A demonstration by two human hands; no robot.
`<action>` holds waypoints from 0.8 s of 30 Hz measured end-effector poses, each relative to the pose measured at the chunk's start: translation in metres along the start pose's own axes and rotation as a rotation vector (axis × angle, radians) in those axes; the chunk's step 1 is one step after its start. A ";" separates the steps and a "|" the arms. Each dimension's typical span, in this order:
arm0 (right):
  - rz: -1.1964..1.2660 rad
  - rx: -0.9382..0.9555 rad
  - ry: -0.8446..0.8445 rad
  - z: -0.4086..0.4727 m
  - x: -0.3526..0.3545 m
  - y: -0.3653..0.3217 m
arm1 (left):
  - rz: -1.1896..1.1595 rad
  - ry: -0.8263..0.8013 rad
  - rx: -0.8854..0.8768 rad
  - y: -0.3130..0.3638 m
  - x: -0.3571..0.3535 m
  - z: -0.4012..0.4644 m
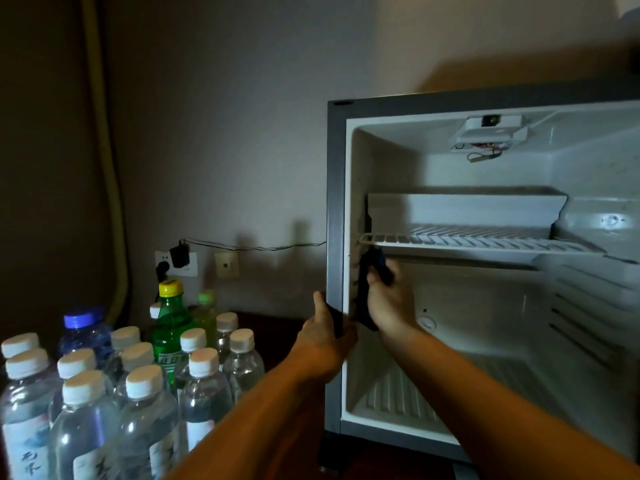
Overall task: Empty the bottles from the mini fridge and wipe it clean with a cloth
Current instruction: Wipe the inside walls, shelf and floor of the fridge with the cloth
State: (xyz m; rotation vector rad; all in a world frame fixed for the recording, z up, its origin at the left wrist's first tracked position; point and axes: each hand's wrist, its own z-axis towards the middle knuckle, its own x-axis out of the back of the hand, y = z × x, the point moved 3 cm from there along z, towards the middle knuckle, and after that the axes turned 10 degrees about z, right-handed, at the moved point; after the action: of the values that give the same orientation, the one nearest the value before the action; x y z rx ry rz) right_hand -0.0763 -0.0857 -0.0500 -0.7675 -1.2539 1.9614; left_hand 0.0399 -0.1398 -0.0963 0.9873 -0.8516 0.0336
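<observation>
The mini fridge [335,209] stands open at the right, its white inside holding no bottles; a wire shelf [485,241] crosses the middle. My right hand [388,299] is inside, below the shelf's left end, gripping a dark blue cloth [364,289] against the left inner wall. My left hand [323,337] grips the fridge's left front edge, thumb on the outer side. Several water bottles [138,403] with white caps stand at the lower left, along with a green bottle [171,323] with a yellow cap and a blue-capped one [85,329].
A wall socket with a black adapter [178,258] and a thin cable running to the fridge sit on the wall behind the bottles. A loose lamp unit [488,131] hangs from the fridge ceiling. A dark curtain edge [107,168] hangs at the left.
</observation>
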 end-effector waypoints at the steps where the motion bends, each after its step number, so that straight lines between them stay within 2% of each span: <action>1: -0.011 0.027 -0.011 -0.010 0.001 0.000 | 0.001 -0.010 -0.005 -0.001 -0.001 0.000; 6: -0.061 0.275 -0.120 -0.039 0.016 -0.002 | 0.055 -0.007 -0.005 0.001 0.000 0.001; 10: -0.045 0.020 -0.024 -0.019 0.015 -0.016 | 0.045 0.002 -0.012 0.003 0.001 -0.002; 13: -0.035 -0.035 0.025 -0.009 0.006 -0.027 | 0.041 0.006 -0.019 0.005 0.002 -0.004; 15: -0.047 0.040 0.013 -0.022 0.005 -0.033 | 0.033 -0.004 -0.036 0.008 0.002 -0.006; 19: -0.132 0.303 -0.047 -0.051 0.011 -0.043 | 0.042 -0.002 -0.073 0.007 0.002 -0.006; 24: -0.272 0.310 -0.036 -0.030 0.004 -0.057 | 0.009 -0.001 -0.064 0.011 0.004 -0.009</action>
State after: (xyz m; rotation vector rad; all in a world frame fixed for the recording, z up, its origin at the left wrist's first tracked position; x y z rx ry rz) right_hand -0.0429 -0.0494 -0.0089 -0.3865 -0.9825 1.8883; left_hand 0.0438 -0.1280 -0.0882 0.9232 -0.8533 0.0138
